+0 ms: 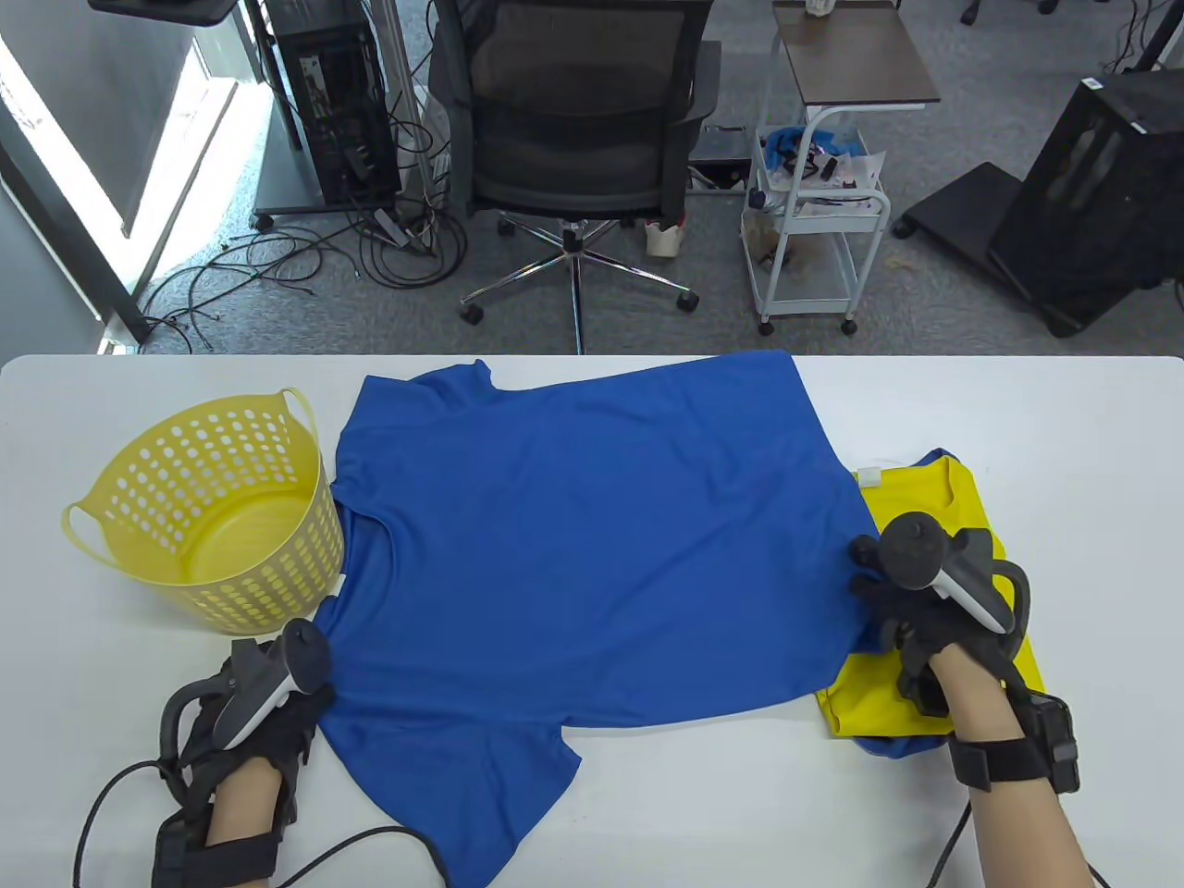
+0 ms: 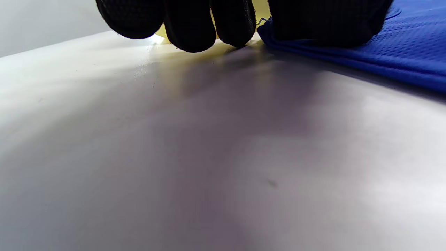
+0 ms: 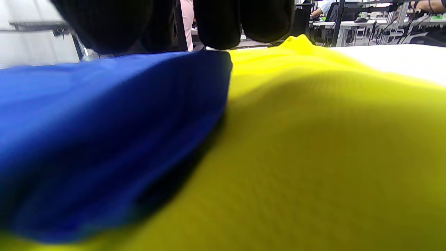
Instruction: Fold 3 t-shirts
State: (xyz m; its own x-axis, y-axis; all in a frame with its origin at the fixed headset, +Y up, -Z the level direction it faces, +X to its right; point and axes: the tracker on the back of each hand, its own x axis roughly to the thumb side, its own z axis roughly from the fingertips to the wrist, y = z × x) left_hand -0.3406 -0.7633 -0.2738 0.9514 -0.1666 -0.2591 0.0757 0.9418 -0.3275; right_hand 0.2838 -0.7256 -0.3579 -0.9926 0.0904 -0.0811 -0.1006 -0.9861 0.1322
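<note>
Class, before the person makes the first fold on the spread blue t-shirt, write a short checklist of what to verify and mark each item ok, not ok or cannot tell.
1. blue t-shirt spread out on the table: ok, with mild wrinkles.
2. left hand at the shirt's left edge: ok; fingers touch the fabric, but whether they grip it: cannot tell.
3. right hand at the shirt's right edge: ok; grip: cannot tell.
4. Shirt clear of the folded yellow t-shirt: not ok, the blue hem overlaps it.
5. Shirt clear of the yellow basket: not ok, a sleeve lies against it.
6. Near sleeve fully on the table: cannot tell.
</note>
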